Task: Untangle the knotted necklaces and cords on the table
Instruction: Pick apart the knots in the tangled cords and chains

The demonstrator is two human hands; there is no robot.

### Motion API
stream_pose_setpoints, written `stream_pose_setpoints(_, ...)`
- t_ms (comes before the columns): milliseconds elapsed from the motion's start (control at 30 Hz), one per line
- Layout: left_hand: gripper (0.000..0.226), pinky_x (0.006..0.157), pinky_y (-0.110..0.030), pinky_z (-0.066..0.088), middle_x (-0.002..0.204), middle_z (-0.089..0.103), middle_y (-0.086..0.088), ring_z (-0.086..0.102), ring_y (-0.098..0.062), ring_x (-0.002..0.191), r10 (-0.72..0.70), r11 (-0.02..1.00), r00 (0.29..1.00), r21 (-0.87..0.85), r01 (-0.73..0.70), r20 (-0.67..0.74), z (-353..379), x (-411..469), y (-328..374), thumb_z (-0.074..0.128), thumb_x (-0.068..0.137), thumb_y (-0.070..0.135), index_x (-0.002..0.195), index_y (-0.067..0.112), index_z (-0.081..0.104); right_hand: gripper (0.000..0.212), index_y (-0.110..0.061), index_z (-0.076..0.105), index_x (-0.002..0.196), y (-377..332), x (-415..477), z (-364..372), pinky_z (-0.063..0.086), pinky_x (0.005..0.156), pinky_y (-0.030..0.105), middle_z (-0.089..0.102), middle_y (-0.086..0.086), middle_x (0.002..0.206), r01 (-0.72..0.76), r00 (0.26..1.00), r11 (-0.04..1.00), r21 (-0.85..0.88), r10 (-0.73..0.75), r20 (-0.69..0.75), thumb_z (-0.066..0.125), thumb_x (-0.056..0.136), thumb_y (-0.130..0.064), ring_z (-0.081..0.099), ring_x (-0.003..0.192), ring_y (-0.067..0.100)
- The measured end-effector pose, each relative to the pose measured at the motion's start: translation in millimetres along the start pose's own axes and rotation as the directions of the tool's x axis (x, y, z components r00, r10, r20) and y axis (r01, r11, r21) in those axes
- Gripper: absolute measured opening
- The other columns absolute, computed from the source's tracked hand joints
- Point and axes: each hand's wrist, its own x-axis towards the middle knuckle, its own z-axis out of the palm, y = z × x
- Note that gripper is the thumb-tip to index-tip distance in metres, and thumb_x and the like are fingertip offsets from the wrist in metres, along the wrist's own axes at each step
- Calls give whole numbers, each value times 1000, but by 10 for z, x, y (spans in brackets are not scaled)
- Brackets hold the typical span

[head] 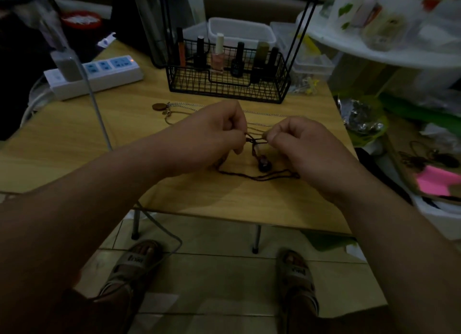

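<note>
Over the middle of the wooden table [224, 204], my left hand [212, 134] and my right hand [296, 139] each pinch a strand of a dark brown cord [257, 177], pulling a small knot [253, 140] taut between them. A dark bead pendant [264, 164] hangs from the knot, and the cord's slack loop lies on the table below my hands. Behind my hands lies a thin silver chain [264, 114], and a thin gold chain with a round brown pendant [157, 106] stretches to the left.
A black wire basket [269, 89] of nail polish bottles stands at the back of the table. A white power strip [99, 71] with a cable sits back left. Clutter and a white shelf [389, 56] crowd the right side. The table's near edge is just below my wrists.
</note>
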Motion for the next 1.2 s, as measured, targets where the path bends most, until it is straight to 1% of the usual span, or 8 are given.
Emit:
stream_pose_setpoints(267, 26, 53, -23, 48, 89, 70, 7, 62, -4, 64, -46, 976, 997, 217, 31, 68, -22, 32, -18, 66, 98, 20, 123, 28, 63, 6, -18, 68, 100, 34, 24, 18, 50, 69, 22, 78, -2, 92, -27, 999, 992, 127, 32, -36, 62, 100, -18, 74, 83, 5)
stream_pose_setpoints(467, 31, 62, -16, 44, 100, 64, 13, 60, 6, 75, -69, 947, 997, 317, 51, 46, -88, 4, -6, 61, 100, 25, 128, 38, 58, 14, -15, 66, 99, 37, 76, -31, 53, 70, 31, 68, 3, 93, -76, 994, 938, 338, 96, -43, 59, 96, -4, 74, 86, 17)
stream_pose_setpoints(667, 21, 60, -32, 43, 84, 62, 5, 55, -1, 65, -30, 959, 999, 282, 35, -21, -106, -8, 68, 51, 104, 25, 113, 33, 68, 16, -12, 60, 104, 0, 24, -84, 57, 76, 33, 66, 6, 88, -173, 983, 564, 807, 151, 105, 49, 96, -2, 72, 84, 20)
stream_pose_setpoints(733, 20, 67, -38, 48, 90, 67, -1, 60, -15, 75, -27, 968, 999, 250, 33, -28, -99, -3, 94, 51, 105, 27, 104, 31, 70, 15, -14, 58, 99, -23, 20, -85, 55, 81, 35, 65, 4, 83, -192, 979, 437, 879, 144, 143, 46, 95, -5, 70, 82, 19)
stream_pose_setpoints(933, 25, 60, -28, 39, 73, 58, 7, 48, -1, 61, 8, 978, 998, 207, 4, -58, -52, 29, 104, 53, 106, 40, 92, 27, 70, 17, -14, 54, 93, -17, 79, -102, 52, 74, 30, 59, 2, 77, -186, 982, 186, 965, 74, 175, 51, 78, -7, 65, 73, 15)
stream_pose_setpoints(1033, 22, 59, -30, 42, 81, 64, -8, 52, -16, 64, 6, 974, 999, 225, 3, -41, -35, 30, 83, 55, 105, 42, 94, 28, 69, 19, -12, 52, 98, -8, 104, -119, 40, 54, 20, 52, 1, 77, -196, 981, 257, 946, 65, 185, 49, 80, -6, 53, 63, 11)
stream_pose_setpoints(1100, 20, 59, -31, 42, 85, 67, -15, 53, -25, 65, 8, 976, 998, 219, 6, -63, -43, 29, 62, 56, 104, 40, 94, 30, 69, 21, -11, 53, 105, -2, 102, -122, 35, 46, 19, 52, 2, 78, -196, 980, 449, 872, 108, 164, 49, 86, -3, 48, 60, 10)
stream_pose_setpoints(1200, 18, 47, -26, 36, 71, 57, -6, 43, -11, 53, 11, 977, 996, 213, 9, -92, -78, 23, 45, 57, 105, 37, 94, 29, 69, 23, -14, 59, 109, 16, 70, -114, 33, 43, 21, 56, 3, 80, -168, 985, 745, 645, 147, 86, 53, 94, 3, 50, 59, 10)
